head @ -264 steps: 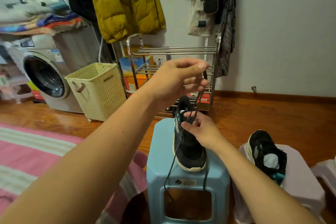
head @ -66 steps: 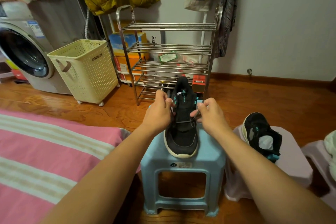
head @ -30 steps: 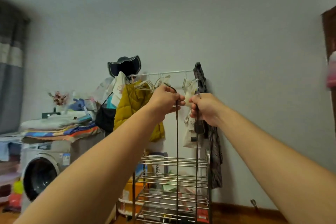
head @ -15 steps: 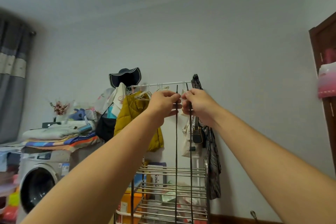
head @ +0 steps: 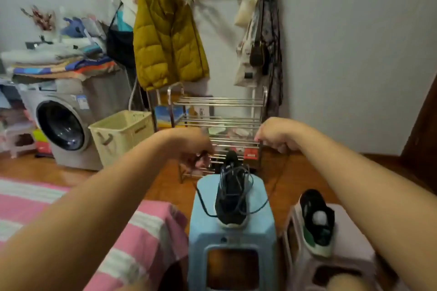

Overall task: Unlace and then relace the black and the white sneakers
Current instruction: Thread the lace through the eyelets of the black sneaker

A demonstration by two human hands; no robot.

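Up above the blue stool [head: 231, 231], both hands are blurred: the left hand [head: 191, 146] and right hand [head: 275, 133] each look curled on a lace [head: 236, 186] end. 1 black sneaker [head: 230, 198] stands mid-stool; another sneaker [head: 316, 222] sits on the pale stool [head: 350, 243] beside it.

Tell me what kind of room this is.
Probably a home laundry or utility room that doubles as storage. A washing machine stands beside a laundry basket, a yellow jacket hangs on a clothes rail above a metal shoe rack, and the floor is wood.
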